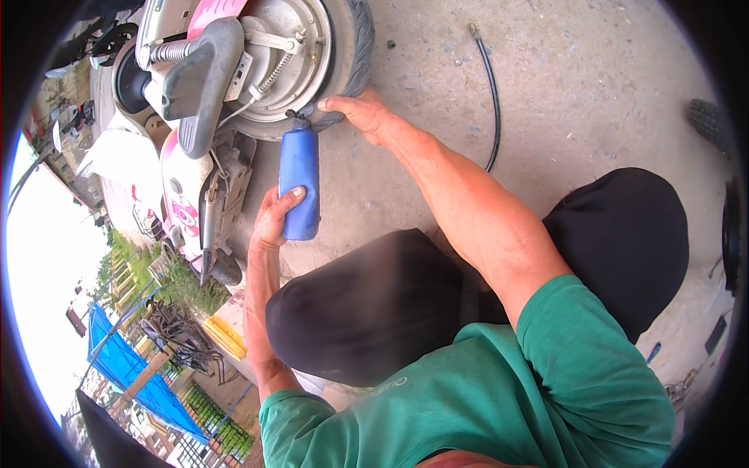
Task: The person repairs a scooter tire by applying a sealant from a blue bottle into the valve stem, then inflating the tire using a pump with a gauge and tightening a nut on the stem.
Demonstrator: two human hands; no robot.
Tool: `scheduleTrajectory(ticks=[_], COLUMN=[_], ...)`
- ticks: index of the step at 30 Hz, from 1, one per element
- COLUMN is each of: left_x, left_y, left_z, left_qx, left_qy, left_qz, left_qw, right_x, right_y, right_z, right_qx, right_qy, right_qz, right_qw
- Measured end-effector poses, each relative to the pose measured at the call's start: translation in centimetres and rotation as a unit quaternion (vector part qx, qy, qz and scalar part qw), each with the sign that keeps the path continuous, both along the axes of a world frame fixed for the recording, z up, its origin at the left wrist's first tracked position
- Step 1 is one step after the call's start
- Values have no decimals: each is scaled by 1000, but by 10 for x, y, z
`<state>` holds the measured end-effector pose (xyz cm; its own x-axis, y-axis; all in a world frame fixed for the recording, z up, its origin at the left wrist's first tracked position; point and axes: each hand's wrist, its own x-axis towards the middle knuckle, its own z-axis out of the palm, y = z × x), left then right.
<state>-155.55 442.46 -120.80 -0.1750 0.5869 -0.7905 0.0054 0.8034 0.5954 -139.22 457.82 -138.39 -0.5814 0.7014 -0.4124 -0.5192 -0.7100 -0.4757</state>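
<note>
Left hand (272,219) holds blue bottle (300,175); green shirt (460,390) bears pale lettering (396,383).

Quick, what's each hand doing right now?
Left hand: closed around the blue bottle.
Right hand: at the tyre, thumb extended; other fingers mostly hidden, so grip can't be told.

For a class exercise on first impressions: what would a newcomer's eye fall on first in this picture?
Probably the blue bottle left of centre, held in the left hand with its narrow end by a wheel. Then the pink-and-white scooter filling the upper left, with the right hand at its tyre. The green shirt along the lower edge and the blue sheet at lower left also stand out.
</note>
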Motion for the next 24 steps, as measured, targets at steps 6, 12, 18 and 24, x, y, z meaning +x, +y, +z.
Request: scheduleTrajectory(ticks=[6, 12, 18, 24], left_x=[1, 7, 11, 9], left_y=[2, 4, 7, 8], left_z=[2, 4, 6, 4], left_qx=[2, 9, 12, 16], left_qy=[3, 6, -2, 0], left_qz=[-12, 5, 2, -9], left_qw=[1000, 1000, 1000, 1000], right_x=[3, 6, 8, 4], right_y=[0, 0, 1, 3], right_z=[3, 5, 8, 0], right_qx=[1, -5, -6, -9], right_qy=[2, -2, -3, 3], right_qz=[6, 9, 18, 41], right_qw=[1000, 1000, 1000, 999])
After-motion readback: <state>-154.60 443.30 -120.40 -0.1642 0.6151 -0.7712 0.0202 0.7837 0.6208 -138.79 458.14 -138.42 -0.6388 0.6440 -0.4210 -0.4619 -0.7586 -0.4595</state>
